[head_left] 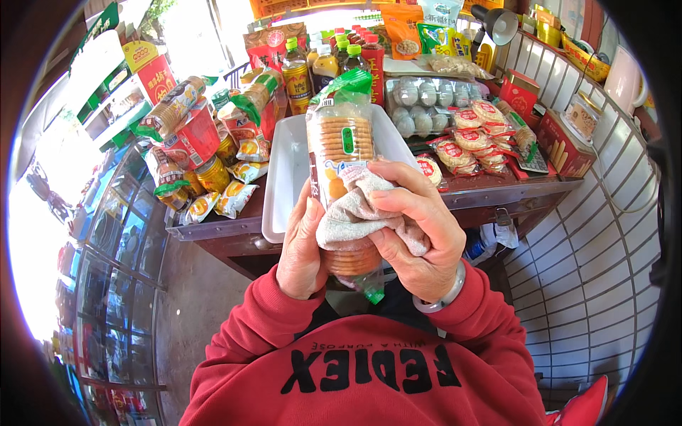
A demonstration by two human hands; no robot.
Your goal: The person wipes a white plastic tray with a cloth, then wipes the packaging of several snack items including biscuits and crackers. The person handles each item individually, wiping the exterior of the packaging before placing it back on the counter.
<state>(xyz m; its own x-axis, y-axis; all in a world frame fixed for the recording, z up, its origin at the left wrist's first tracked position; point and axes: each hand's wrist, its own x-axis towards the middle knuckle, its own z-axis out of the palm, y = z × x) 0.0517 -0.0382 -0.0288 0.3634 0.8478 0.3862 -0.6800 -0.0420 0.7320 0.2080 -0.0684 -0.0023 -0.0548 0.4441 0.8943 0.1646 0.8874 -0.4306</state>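
Note:
A long clear plastic pack of round biscuits (341,138), with green ends, is held up in front of my chest. My left hand (302,250) grips it along its left side. In my right hand (421,229) is a bunched pale cloth (354,213), pressed against the front of the pack and covering part of its wrapper. Behind the pack, a white plastic tray (282,181) rests on the table; the pack and my hands hide much of its inside.
Left on the table are instant noodle tubs (189,136), cans (213,174) and small snack packets (234,198). Drink bottles (297,77) stand at the back. To the right are a clear egg carton (426,101), several round packaged snacks (471,136), a calculator (534,161) and a desk lamp (498,25).

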